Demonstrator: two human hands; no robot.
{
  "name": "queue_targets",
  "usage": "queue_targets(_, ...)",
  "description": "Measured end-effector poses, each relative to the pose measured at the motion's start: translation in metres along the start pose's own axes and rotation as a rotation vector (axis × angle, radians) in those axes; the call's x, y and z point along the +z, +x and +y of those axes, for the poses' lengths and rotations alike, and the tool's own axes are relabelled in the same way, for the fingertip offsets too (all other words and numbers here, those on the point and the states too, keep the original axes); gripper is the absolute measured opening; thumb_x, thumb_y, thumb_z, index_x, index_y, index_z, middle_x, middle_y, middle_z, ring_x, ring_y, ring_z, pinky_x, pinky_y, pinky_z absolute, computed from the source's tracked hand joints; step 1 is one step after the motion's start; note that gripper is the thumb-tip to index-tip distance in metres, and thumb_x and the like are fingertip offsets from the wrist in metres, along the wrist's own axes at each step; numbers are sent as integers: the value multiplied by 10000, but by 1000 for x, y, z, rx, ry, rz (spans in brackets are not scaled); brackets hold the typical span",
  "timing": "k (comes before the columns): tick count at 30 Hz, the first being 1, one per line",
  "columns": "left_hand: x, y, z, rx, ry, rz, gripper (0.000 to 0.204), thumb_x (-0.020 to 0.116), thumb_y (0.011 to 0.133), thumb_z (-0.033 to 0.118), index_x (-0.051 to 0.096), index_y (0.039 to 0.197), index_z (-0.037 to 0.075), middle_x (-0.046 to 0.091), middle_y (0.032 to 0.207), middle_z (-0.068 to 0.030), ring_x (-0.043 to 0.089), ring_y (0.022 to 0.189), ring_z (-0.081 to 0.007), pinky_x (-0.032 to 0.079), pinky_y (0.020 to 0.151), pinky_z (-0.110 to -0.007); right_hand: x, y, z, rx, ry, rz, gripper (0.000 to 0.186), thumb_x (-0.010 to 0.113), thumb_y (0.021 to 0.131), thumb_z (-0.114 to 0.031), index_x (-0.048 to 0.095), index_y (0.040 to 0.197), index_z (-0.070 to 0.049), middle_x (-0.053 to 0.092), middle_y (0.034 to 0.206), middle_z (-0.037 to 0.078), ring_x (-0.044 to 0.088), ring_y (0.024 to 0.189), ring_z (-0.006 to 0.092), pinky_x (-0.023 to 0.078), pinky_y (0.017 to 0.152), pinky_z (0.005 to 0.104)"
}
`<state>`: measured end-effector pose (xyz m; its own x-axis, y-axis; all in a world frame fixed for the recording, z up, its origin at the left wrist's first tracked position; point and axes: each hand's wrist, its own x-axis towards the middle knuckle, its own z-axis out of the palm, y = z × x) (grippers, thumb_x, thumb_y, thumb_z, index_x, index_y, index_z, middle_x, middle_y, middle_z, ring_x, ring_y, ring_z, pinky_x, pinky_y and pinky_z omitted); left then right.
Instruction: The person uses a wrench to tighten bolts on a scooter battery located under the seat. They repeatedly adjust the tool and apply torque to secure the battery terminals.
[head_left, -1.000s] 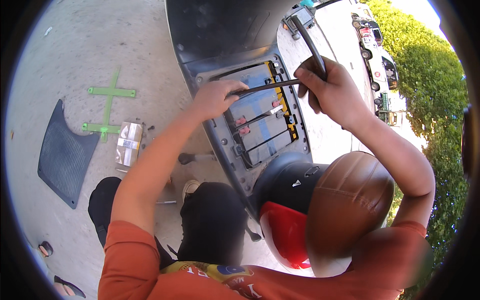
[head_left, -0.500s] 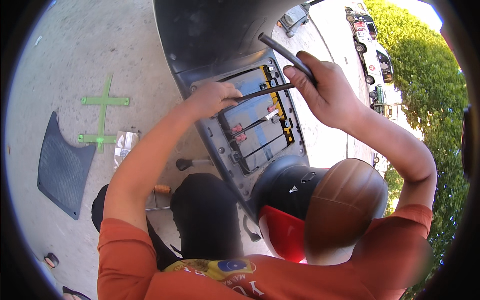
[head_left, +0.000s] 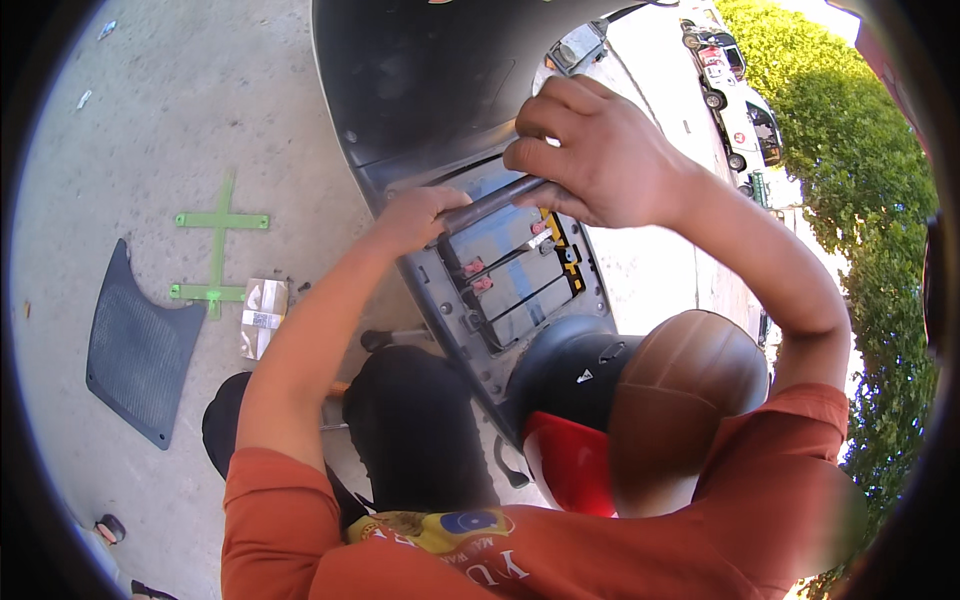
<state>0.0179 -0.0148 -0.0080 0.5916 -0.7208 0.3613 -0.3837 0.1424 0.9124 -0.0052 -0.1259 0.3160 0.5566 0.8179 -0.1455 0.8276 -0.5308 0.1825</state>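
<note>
Above an open battery compartment (head_left: 470, 330) in a scooter's floorboard I grip a black tube (head_left: 488, 205) with both hands. My left hand (head_left: 420, 215) has its fingers closed round the tube's left part. My right hand (head_left: 590, 155) is over the right part, fingers curled, thumb along it, hiding that end. Below lie grey batteries (head_left: 530, 288) with blue strips, pink terminal caps (head_left: 474, 266) and yellow-and-black edging.
A dark floor mat (head_left: 140, 350), green tape crosses (head_left: 220, 245) and a clear package (head_left: 262, 318) lie on the concrete at left. The brown seat (head_left: 680, 390) is at lower right, the dark front panel (head_left: 420, 80) above. Parked vehicles (head_left: 740, 130) and trees stand beyond.
My right hand has moved left toward my left hand and turned over the tube. The tube's end that stuck up earlier has come down and is now hidden.
</note>
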Motion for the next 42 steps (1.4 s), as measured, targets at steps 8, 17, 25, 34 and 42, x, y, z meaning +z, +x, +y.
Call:
queue_targets(8, 0, 0, 28, -85, 52, 54, 241, 776, 916, 241, 718, 1072, 66, 719, 1002, -110, 681, 963, -310, 527, 858, -377, -32, -41, -57, 544, -146, -234, 208, 702, 827, -157, 679, 1021, -84, 645, 777, 115, 690, 688, 326, 543, 629, 426)
queue_targets(17, -2, 6, 9, -205, 71, -65, 281, 746, 923, 225, 716, 1180, 116, 734, 1043, -110, 712, 907, -249, 561, 791, -348, -28, -35, -50, 658, 148, 43, 486, 714, 956, -478, 706, 889, 4, 540, 532, 144, 571, 485, 316, 448, 506, 401)
queue_targets(25, -7, 15, 12, -288, 37, -152, 217, 728, 953, 219, 700, 1126, 93, 666, 834, -14, 635, 652, -126, 544, 600, -286, -24, -34, -41, 650, 115, 16, 354, 599, 1019, -297, 725, 898, 10, 671, 696, 167, 665, 639, 331, 525, 608, 434)
queue_targets(34, -5, 3, 18, -288, 83, 38, 173, 754, 929, 31, 690, 1089, 22, 735, 949, -21, 650, 817, -76, 541, 746, -257, -25, -46, -40, 529, 199, 194, 383, 570, 996, -269, 733, 756, -18, 692, 745, 193, 698, 763, 388, 558, 706, 489)
queue_targets(42, 9, 14, 34, -204, 147, -8, 182, 754, 917, 44, 717, 1095, 41, 675, 852, -26, 616, 700, -86, 506, 662, -263, -25, -54, -36, 497, 192, 236, 337, 591, 964, -247, 736, 763, -19, 695, 770, 193, 697, 789, 382, 558, 725, 481)
